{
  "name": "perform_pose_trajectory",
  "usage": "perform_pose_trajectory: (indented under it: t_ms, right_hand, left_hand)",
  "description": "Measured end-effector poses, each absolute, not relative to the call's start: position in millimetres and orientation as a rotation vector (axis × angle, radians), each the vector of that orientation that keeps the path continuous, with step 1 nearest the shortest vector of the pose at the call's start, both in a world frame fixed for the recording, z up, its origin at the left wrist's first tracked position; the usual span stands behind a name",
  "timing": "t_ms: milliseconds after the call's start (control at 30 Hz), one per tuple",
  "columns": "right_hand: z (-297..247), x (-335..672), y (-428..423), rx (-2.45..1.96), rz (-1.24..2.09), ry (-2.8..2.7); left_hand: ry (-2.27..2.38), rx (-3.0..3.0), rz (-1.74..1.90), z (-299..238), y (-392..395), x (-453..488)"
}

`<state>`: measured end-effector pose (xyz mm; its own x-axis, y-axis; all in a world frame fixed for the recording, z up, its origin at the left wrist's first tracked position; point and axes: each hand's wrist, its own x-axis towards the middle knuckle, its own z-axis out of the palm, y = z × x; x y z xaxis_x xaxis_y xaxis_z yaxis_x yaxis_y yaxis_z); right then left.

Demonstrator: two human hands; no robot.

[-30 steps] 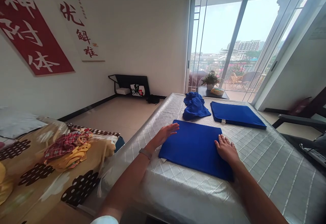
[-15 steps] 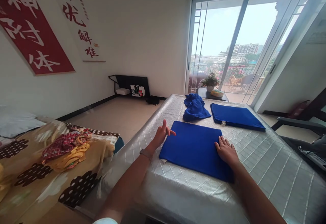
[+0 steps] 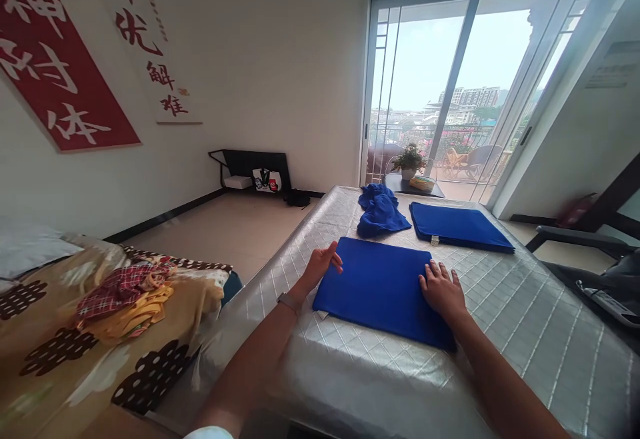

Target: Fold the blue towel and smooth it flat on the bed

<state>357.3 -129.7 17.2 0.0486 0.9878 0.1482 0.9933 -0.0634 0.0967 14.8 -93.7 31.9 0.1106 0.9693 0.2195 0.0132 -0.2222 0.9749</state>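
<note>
A folded blue cloth (image 3: 375,292) lies flat and smooth before me, a small white tag showing at its near left corner. My left hand (image 3: 323,267) is at the cloth's left edge, turned on its side, with thumb and fingers stretched toward the cloth and nothing held. On the right edge of the same cloth, my right hand (image 3: 444,291) rests palm down with its fingers spread. Beyond it sits a flat stack of folded blue cloth (image 3: 460,226) with a pale tag. A crumpled blue cloth (image 3: 381,211) lies left of that stack.
All the blue cloths lie on a silvery quilted mattress (image 3: 530,306). To the left, a patterned bed cover (image 3: 95,366) bears plaid and yellow clothes (image 3: 127,296). A black chair (image 3: 580,242) stands at right. Past the mattress's far end are a potted plant (image 3: 409,159) and glass doors.
My left hand's raised thumb and pointing finger have come down closer together at the cloth's left edge. My right hand stays flat on the cloth. The view has shifted slightly.
</note>
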Motion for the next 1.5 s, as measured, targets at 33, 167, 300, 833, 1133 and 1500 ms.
perform_pose_trajectory:
  t_ms: [33, 167, 300, 833, 1133, 1500]
  right_hand:
    - [21, 356, -134, -2.225, -0.333, -2.152]
    - [28, 351, -166, -2.164, -0.417, -2.198]
    - [10, 351, -214, -2.106, -0.364, -2.249]
    - [-18, 350, -255, -2.148, 0.071, -2.111]
    - [2, 342, -259, -2.209, 0.119, -2.114]
    - [0, 342, -260, -2.183, 0.189, -2.062]
  left_hand:
    - [1.066, 1.433, 1.291, 33, -94, 14]
    - [1.012, 1.341, 1.33, 32, -87, 14]
    - [0.923, 1.377, 1.263, 23, -81, 17]
    - [1.228, 1.504, 1.273, 22, -85, 11]
    - [1.061, 1.578, 1.339, 46, -91, 23]
    - [0.502, 1.787, 1.478, 125, -242, 82]
